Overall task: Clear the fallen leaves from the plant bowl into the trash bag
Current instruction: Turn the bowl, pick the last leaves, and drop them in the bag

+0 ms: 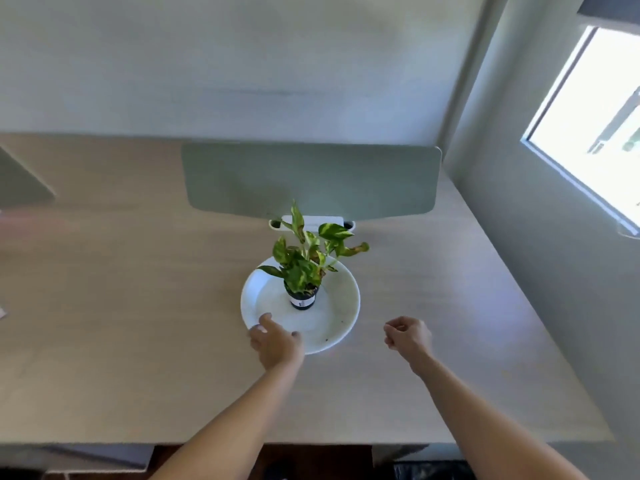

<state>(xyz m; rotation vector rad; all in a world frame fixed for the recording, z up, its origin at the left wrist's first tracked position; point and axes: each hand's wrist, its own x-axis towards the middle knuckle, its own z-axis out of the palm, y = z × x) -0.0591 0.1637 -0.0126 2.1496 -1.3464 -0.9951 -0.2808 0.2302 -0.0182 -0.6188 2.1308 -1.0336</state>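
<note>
A white bowl (343,306) sits mid-table with a small potted plant (304,268) standing upright in it, in a dark pot with a white label. A few tiny dark specks lie on the bowl's near right side; no whole leaf shows inside. My left hand (275,342) rests on the bowl's near left rim, thumb on the inside, fingers over the edge. My right hand (408,336) hovers to the right of the bowl, apart from it, fingers curled closed; nothing visible in it. A dark bag (429,471) shows under the table edge, bottom right.
The pale wooden table (138,341) runs to a wall on the right with a bright window (595,126). A grey-green divider panel (311,181) stands behind the plant, with a white holder (311,223) at its base. Another grey panel (20,181) is at far left.
</note>
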